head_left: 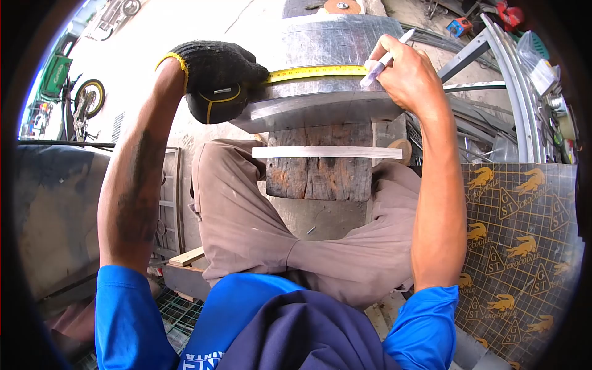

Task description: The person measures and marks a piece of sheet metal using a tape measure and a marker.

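Note:
A black knitted glove with a yellow cuff covers my left hand point(219, 65), whose fingers are wrapped round a black tape measure point(216, 106) with yellow trim. The yellow tape blade point(317, 73) runs out to the right across a shiny bent metal sheet point(339, 42). Bare, my right hand point(407, 74) grips a white marker pen point(398, 48) close to the blade's far end. Something pale purple shows at its fingertips, too small to make out. The metal sheet rests over a worn wooden block point(317, 179) between my knees.
A pale narrow strip point(327, 152) lies across the block. On the right are a dark patterned board point(518, 246), a grey metal frame point(509, 68) and long metal bars. An orange-brown disc point(343, 6) sits beyond the sheet. A bicycle point(89, 98) stands at the far left.

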`<action>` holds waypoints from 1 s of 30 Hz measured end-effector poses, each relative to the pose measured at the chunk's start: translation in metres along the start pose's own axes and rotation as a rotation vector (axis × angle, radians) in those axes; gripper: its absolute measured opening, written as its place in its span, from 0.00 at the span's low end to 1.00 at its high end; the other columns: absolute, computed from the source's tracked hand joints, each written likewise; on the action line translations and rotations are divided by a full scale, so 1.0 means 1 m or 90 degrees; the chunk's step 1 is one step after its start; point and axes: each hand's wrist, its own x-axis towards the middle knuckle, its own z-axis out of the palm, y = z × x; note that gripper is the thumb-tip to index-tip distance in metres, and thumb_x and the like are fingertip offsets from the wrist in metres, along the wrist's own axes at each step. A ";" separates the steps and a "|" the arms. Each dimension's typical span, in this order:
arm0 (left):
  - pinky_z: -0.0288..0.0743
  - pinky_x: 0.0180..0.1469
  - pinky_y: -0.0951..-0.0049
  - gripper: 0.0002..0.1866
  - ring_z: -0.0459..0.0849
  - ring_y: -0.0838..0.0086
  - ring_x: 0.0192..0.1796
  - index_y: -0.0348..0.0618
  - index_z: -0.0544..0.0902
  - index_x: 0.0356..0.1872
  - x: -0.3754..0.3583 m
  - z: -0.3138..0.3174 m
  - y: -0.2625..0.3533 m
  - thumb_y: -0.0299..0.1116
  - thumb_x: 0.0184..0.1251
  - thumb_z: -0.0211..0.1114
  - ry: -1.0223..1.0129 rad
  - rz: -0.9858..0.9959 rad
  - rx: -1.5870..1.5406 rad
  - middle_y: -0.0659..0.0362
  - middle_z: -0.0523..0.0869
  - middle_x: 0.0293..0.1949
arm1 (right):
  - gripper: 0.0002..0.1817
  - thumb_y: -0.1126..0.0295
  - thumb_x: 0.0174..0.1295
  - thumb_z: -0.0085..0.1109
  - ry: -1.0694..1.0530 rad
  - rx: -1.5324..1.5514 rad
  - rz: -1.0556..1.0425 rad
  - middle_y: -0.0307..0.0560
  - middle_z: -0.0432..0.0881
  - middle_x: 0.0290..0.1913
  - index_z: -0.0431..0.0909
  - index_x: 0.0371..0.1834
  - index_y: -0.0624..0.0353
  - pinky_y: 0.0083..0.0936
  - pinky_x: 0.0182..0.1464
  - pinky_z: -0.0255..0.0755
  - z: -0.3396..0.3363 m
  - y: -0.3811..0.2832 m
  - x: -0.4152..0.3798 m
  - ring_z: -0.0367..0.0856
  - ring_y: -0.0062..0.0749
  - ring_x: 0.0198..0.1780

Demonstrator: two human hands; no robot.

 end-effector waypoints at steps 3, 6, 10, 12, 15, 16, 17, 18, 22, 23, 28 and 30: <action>0.79 0.56 0.67 0.24 0.87 0.69 0.44 0.41 0.89 0.54 0.004 -0.002 -0.004 0.53 0.78 0.63 -0.004 0.035 0.002 0.54 0.91 0.42 | 0.10 0.70 0.59 0.63 0.006 -0.010 -0.004 0.59 0.90 0.38 0.86 0.44 0.53 0.47 0.54 0.80 0.002 0.003 0.000 0.90 0.57 0.46; 0.79 0.56 0.67 0.24 0.87 0.69 0.45 0.41 0.89 0.54 0.001 -0.006 0.001 0.53 0.78 0.63 -0.035 0.051 -0.019 0.53 0.91 0.43 | 0.09 0.70 0.59 0.64 0.016 0.036 -0.020 0.58 0.90 0.37 0.85 0.43 0.54 0.47 0.53 0.80 0.002 0.003 -0.001 0.90 0.57 0.46; 0.79 0.56 0.67 0.25 0.88 0.68 0.47 0.39 0.89 0.54 0.001 -0.004 -0.004 0.54 0.77 0.63 -0.078 0.066 -0.094 0.52 0.92 0.45 | 0.07 0.69 0.63 0.65 0.010 0.011 -0.037 0.55 0.91 0.35 0.84 0.42 0.57 0.43 0.49 0.80 0.001 0.002 -0.002 0.90 0.52 0.43; 0.79 0.56 0.66 0.25 0.88 0.66 0.47 0.39 0.89 0.54 0.001 -0.003 0.005 0.53 0.78 0.62 -0.054 0.025 -0.058 0.51 0.92 0.46 | 0.07 0.68 0.68 0.65 0.018 -0.015 -0.053 0.53 0.91 0.35 0.83 0.42 0.58 0.40 0.46 0.79 0.002 0.000 -0.002 0.91 0.47 0.40; 0.79 0.57 0.65 0.25 0.88 0.63 0.48 0.39 0.89 0.54 -0.004 -0.004 0.009 0.53 0.78 0.62 -0.023 -0.033 -0.022 0.50 0.92 0.46 | 0.08 0.67 0.68 0.66 -0.008 -0.007 -0.043 0.54 0.91 0.34 0.83 0.42 0.59 0.39 0.45 0.79 0.001 0.000 0.000 0.91 0.45 0.39; 0.79 0.57 0.64 0.25 0.88 0.63 0.48 0.39 0.89 0.54 -0.004 -0.003 0.009 0.53 0.78 0.62 -0.020 -0.040 -0.023 0.50 0.92 0.46 | 0.09 0.66 0.68 0.67 -0.020 -0.003 -0.028 0.54 0.91 0.34 0.83 0.42 0.59 0.39 0.45 0.79 0.000 0.000 0.001 0.91 0.44 0.39; 0.79 0.57 0.64 0.25 0.88 0.63 0.48 0.39 0.89 0.54 -0.005 -0.003 0.010 0.53 0.78 0.62 -0.017 -0.045 -0.023 0.50 0.92 0.47 | 0.10 0.65 0.68 0.68 -0.032 0.001 -0.012 0.53 0.91 0.33 0.82 0.42 0.60 0.39 0.45 0.79 0.000 -0.001 0.002 0.91 0.43 0.38; 0.79 0.57 0.64 0.25 0.88 0.63 0.48 0.39 0.89 0.54 -0.005 -0.003 0.010 0.53 0.78 0.62 -0.014 -0.050 -0.023 0.50 0.92 0.47 | 0.10 0.64 0.68 0.68 -0.036 0.018 0.009 0.54 0.90 0.33 0.82 0.42 0.60 0.38 0.44 0.79 -0.003 -0.005 0.001 0.90 0.41 0.37; 0.79 0.57 0.64 0.25 0.88 0.62 0.48 0.39 0.89 0.54 -0.006 -0.002 0.010 0.53 0.78 0.62 -0.007 -0.059 -0.021 0.49 0.92 0.47 | 0.10 0.65 0.68 0.67 -0.030 0.016 0.003 0.55 0.90 0.33 0.81 0.42 0.60 0.38 0.44 0.78 -0.001 -0.001 0.001 0.89 0.43 0.36; 0.79 0.57 0.64 0.25 0.88 0.62 0.48 0.39 0.89 0.54 -0.007 -0.002 0.011 0.53 0.78 0.62 -0.006 -0.059 -0.019 0.49 0.92 0.47 | 0.10 0.65 0.68 0.67 -0.031 0.017 0.001 0.55 0.90 0.33 0.81 0.42 0.60 0.38 0.44 0.78 0.000 0.000 0.002 0.89 0.43 0.36; 0.79 0.57 0.64 0.25 0.88 0.61 0.49 0.39 0.89 0.54 -0.007 -0.002 0.011 0.53 0.78 0.62 -0.003 -0.049 -0.011 0.49 0.92 0.47 | 0.11 0.65 0.69 0.68 -0.024 0.017 -0.015 0.56 0.89 0.33 0.81 0.42 0.61 0.37 0.44 0.78 0.001 0.003 0.002 0.90 0.42 0.37; 0.79 0.57 0.64 0.25 0.88 0.61 0.49 0.39 0.89 0.54 -0.006 -0.002 0.010 0.53 0.78 0.62 0.000 -0.044 -0.008 0.49 0.92 0.48 | 0.11 0.65 0.69 0.68 -0.021 0.018 -0.020 0.56 0.89 0.33 0.81 0.42 0.62 0.37 0.44 0.79 0.002 0.004 0.001 0.90 0.42 0.37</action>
